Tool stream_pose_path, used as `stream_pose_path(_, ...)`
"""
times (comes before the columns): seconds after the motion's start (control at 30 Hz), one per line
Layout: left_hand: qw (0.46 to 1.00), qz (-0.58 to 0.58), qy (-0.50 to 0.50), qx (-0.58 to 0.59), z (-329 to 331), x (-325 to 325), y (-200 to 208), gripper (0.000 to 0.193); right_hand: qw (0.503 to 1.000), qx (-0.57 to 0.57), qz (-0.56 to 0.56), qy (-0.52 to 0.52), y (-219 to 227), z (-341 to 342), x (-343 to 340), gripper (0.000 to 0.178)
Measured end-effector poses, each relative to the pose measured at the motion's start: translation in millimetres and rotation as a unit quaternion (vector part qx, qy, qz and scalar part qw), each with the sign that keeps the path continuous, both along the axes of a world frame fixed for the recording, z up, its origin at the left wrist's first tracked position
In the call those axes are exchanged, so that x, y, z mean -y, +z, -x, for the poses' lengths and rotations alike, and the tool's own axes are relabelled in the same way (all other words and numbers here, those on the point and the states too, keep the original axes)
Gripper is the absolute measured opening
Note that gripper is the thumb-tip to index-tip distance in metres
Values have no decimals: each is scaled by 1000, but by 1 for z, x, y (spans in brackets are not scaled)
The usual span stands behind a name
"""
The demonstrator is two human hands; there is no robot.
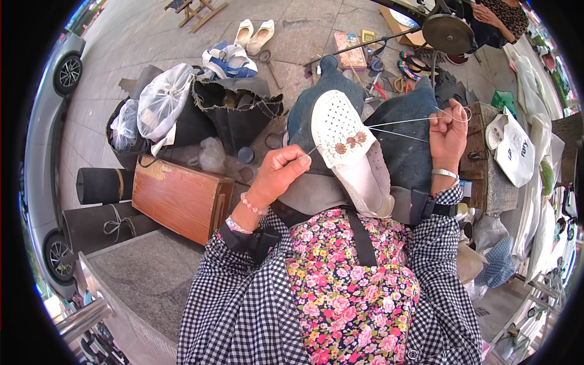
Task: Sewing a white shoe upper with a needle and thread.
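A white perforated slip-on shoe with brown flower ornaments lies across my lap, its toe pointing away from me. From the shoe's right side, white thread stretches over to my right hand. The fingers of that hand are closed round the thread, and a loop of it stands out beyond them. On the shoe's left, my left hand is closed in a pinch. A thin strand runs from its fingertips to the shoe's edge; whether it is thread or needle I cannot tell. Dark blue cloth covers my knees.
Black bags and a brown wooden box stand on the left. Ahead lie white shoes, red-handled pliers and a pink box. A machine's round metal wheel overhangs the far right, near another person.
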State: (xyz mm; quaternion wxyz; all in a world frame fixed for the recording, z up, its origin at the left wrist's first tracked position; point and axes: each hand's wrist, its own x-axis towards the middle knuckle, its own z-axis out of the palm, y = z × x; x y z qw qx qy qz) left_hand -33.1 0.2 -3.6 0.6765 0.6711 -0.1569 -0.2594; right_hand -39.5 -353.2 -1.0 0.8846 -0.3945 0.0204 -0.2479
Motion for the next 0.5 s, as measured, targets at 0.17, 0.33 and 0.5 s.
stream_pose_path(0.17, 988, -64, 11, 140, 3, 4, 4, 15, 980, -59, 188, -17, 6, -2, -16, 19)
stream_pose_path(0.33, 969, -121, 17, 216, 3, 11, 15, 13, 995, -79, 45, -46, 6, 6, 7, 21)
stream_pose_path(0.5, 965, -151, 13, 216, 2, 12, 24, 13, 962, -166, 34, -214, 16, 34, 39, 38)
